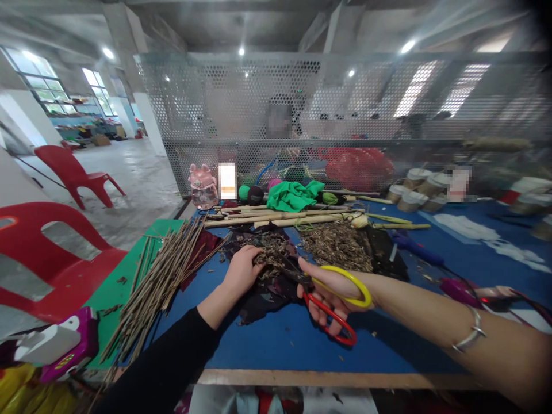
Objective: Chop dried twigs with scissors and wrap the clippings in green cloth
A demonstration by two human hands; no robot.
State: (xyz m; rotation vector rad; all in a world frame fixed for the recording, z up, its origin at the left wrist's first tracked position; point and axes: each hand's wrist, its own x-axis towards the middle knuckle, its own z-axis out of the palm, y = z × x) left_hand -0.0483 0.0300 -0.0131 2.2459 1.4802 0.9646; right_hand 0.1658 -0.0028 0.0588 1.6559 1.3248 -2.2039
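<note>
My left hand (pixel 241 269) is closed on a clump of dry brown plant bits (pixel 271 254) lying on dark cloth (pixel 267 290). My right hand (pixel 330 287) grips scissors (pixel 334 299) with one yellow and one red handle loop; the blades point left toward the clump. A silver bangle (pixel 472 336) sits on my right forearm. A larger heap of the same dry cuttings (pixel 338 246) lies just behind the scissors.
A bundle of thin sticks (pixel 159 282) lies at left on a green mat (pixel 112 290). Bamboo poles (pixel 284 218), green cloth (pixel 293 195), a pink bottle (pixel 202 187) and tape rolls (pixel 414 192) stand at the back. Red chairs (pixel 52 264) at left. A person sits behind the mesh screen (pixel 345 98).
</note>
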